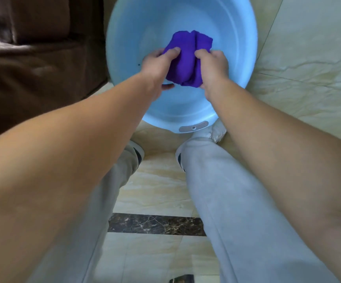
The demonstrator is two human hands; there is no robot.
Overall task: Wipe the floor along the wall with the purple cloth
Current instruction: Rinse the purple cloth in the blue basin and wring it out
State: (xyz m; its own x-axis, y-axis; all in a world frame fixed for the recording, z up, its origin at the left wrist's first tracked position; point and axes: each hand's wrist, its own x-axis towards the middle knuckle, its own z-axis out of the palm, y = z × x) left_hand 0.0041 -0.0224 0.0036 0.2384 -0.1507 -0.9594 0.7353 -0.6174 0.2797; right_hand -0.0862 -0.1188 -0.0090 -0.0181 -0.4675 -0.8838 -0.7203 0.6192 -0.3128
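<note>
Both hands are clamped on the purple cloth (186, 58), which is bunched into a thick roll and held inside the light blue basin (237, 48), above its floor. The left hand (157, 64) grips the left side of the roll with the thumb on top; the right hand (212, 66) grips the right side in the same way. The basin stands on the tiled floor (308, 58), just beside a brown sofa (32, 68), with the person's feet close to its near rim.

The step in hand appears to be wringing the cloth before wiping. Whether the basin holds water cannot be told from this view.

Procedure for a good wring:
- Keep the roll low and centred over the basin so that runoff falls inside the rim, not on the tiles.
- Turn the two hands in opposite directions along the roll's length.
- Regrip and repeat until only drops fall.

A cloth left too wet will likely streak the floor along the wall. No wall is identifiable in this view.
</note>
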